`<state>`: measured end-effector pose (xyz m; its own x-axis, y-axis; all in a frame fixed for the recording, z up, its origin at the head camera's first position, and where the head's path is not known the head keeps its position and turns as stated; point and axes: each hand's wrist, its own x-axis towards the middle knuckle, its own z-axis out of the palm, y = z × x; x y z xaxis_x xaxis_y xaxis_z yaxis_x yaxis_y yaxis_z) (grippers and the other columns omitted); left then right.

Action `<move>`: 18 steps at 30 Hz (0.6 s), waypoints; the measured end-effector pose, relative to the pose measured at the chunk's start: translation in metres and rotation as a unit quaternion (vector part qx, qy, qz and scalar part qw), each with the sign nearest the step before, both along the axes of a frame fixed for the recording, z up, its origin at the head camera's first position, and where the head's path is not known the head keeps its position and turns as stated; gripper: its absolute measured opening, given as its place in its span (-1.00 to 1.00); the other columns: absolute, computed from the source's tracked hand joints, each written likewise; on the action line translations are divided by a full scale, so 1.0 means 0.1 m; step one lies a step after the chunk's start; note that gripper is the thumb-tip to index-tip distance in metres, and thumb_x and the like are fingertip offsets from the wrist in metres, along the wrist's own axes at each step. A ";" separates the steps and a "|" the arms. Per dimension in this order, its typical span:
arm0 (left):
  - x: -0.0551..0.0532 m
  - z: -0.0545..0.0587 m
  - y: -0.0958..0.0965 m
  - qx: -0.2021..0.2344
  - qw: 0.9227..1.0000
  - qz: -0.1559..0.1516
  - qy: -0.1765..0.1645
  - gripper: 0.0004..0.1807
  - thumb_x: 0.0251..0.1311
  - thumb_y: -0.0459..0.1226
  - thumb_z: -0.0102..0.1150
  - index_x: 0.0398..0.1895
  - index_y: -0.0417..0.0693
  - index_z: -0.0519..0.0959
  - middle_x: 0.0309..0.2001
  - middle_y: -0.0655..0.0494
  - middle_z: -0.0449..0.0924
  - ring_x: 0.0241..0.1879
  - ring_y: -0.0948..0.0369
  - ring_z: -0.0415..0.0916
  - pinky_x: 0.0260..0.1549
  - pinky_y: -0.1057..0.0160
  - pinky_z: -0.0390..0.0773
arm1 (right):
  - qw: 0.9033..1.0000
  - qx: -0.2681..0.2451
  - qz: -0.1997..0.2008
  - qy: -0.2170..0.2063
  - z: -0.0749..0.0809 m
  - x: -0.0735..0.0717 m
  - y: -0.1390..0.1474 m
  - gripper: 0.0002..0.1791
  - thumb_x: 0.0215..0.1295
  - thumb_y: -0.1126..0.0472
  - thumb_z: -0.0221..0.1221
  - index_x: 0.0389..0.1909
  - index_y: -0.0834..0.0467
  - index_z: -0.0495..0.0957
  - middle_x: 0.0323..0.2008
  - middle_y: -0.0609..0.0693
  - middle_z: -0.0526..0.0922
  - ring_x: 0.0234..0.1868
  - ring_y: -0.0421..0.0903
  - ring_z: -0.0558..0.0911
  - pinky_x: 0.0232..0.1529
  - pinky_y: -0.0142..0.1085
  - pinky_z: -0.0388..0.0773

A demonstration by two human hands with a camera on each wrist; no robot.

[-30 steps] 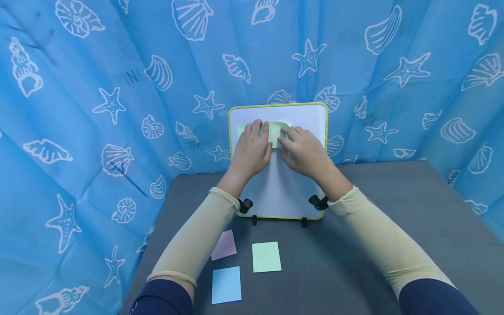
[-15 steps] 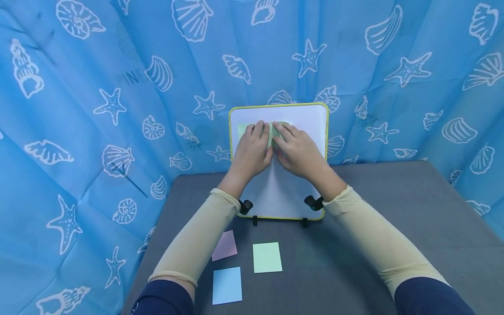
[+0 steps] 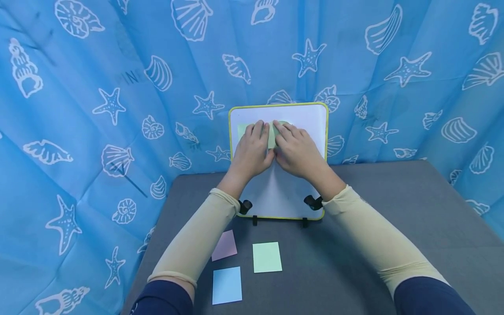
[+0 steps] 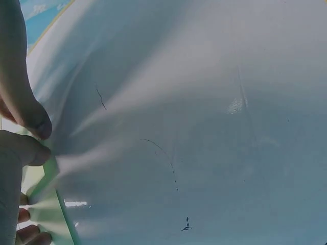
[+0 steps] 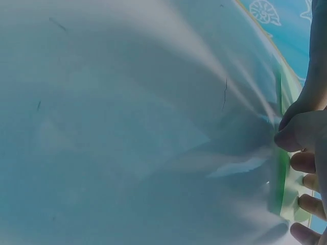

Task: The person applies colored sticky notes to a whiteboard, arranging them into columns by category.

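Observation:
A whiteboard (image 3: 279, 192) with a yellow rim stands upright at the back of the table. Pale green sticky notes lie side by side on its upper part: a left note (image 3: 241, 130) and a right note (image 3: 271, 139). With fingers stretched upward, my left hand (image 3: 253, 151) presses over the left one. My right hand (image 3: 298, 152) lies flat over the right one and covers most of it. The two thumbs nearly meet at the notes' lower edge. In the left wrist view a green note (image 4: 53, 222) shows beneath the fingertips; the right wrist view shows a green edge (image 5: 281, 178).
On the grey table (image 3: 393, 210) in front of the board lie a purple sticky note (image 3: 224, 246), a blue one (image 3: 227, 285) and a green one (image 3: 267, 257). Small black feet (image 3: 254, 220) hold the board. A shell-patterned blue curtain (image 3: 189, 70) hangs behind.
My right hand has moved left and its fingers have straightened onto the right green note, whose raised corner is now largely covered. My left hand stays in place.

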<state>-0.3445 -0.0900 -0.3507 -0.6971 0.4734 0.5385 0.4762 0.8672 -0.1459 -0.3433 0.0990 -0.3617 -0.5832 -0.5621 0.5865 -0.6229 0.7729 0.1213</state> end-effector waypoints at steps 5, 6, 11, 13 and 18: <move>0.00 0.00 0.02 0.001 1.000 0.000 -0.009 -0.20 0.46 0.02 0.17 0.56 -0.34 0.32 0.44 -0.25 0.37 0.35 -0.09 0.42 0.25 0.04 0.62 | 1.000 -0.001 -0.016 -0.009 0.00 0.03 0.09 -0.66 0.33 0.10 0.37 -0.06 0.25 0.60 0.56 0.26 0.37 0.50 0.27 0.41 0.25 0.21 0.53; 0.00 0.00 0.02 0.001 1.000 0.000 -0.011 -0.19 0.46 0.03 0.18 0.57 -0.34 0.32 0.45 -0.25 0.37 0.35 -0.10 0.42 0.25 0.03 0.62 | 1.000 -0.001 -0.019 -0.009 0.00 0.04 0.11 -0.67 0.33 0.10 0.38 -0.07 0.25 0.60 0.56 0.26 0.37 0.49 0.27 0.42 0.24 0.21 0.53; 0.01 0.01 0.02 0.004 1.000 0.002 -0.018 -0.15 0.44 0.06 0.20 0.57 -0.35 0.31 0.46 -0.26 0.37 0.36 -0.13 0.42 0.27 0.00 0.61 | 0.999 -0.002 -0.034 -0.006 0.00 0.05 0.21 -0.67 0.29 0.10 0.38 -0.11 0.24 0.58 0.56 0.26 0.37 0.45 0.28 0.46 0.26 0.21 0.52; 0.01 0.01 0.02 0.004 1.000 0.004 -0.018 -0.15 0.44 0.05 0.20 0.57 -0.35 0.31 0.46 -0.26 0.36 0.36 -0.13 0.42 0.26 0.00 0.62 | 0.999 -0.002 -0.038 -0.004 0.00 0.06 0.24 -0.68 0.29 0.11 0.38 -0.13 0.25 0.57 0.56 0.26 0.37 0.44 0.29 0.46 0.26 0.21 0.51; 0.02 0.01 0.02 0.003 1.000 0.005 -0.016 -0.17 0.44 0.04 0.21 0.56 -0.35 0.32 0.48 -0.26 0.36 0.37 -0.12 0.41 0.24 0.02 0.64 | 0.999 -0.012 -0.046 0.011 -0.03 0.07 0.32 -0.70 0.27 0.12 0.38 -0.22 0.25 0.55 0.55 0.27 0.39 0.41 0.31 0.49 0.21 0.22 0.53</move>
<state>-0.3427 -0.0877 -0.3497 -0.7192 0.4632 0.5178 0.4719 0.8727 -0.1253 -0.3360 0.1306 -0.3643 -0.6188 -0.4929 0.6116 -0.5469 0.8293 0.1150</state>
